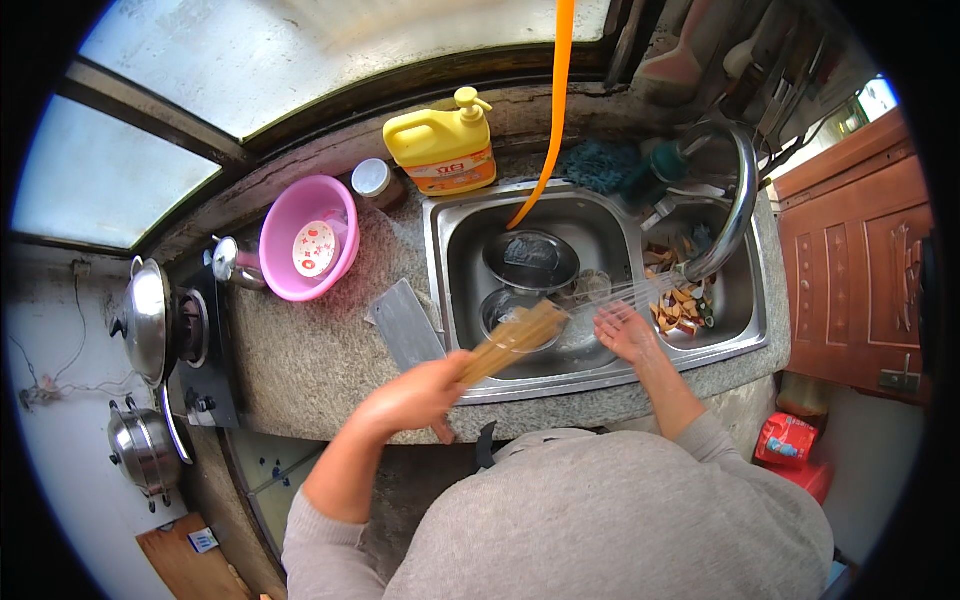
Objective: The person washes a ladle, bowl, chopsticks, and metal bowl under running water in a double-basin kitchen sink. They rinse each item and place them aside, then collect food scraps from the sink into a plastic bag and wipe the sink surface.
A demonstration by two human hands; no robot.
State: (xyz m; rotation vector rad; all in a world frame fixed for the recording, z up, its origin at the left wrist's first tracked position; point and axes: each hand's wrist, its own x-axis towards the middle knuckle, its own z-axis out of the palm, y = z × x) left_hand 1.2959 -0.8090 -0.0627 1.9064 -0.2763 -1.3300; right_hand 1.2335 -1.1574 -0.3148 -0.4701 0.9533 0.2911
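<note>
My left hand [420, 390] grips a bundle of flat yellowish chopsticks or sticks [514, 337], which slants up over the double-bowl steel sink [540, 391]. My right hand [628, 334] is raised over the front of the large bowl, fingers apart, with nothing in it. A spray of water crosses from the curved chrome faucet [742, 202] towards the sticks, just above my right fingers. Below, two round metal bowls [531, 260] lie in the large basin. A grey cleaver blade [407, 324] rests on the counter left of the sink; its handle seems partly hidden by my left hand.
A yellow pump jug [442, 146], a lidded jar [379, 184] and a pink basin [309, 240] with a patterned bowl stand along the back. Peelings [679, 307] lie in the small sink. An orange hose [559, 105] hangs into the large one. A lidded wok [146, 322] sits at left.
</note>
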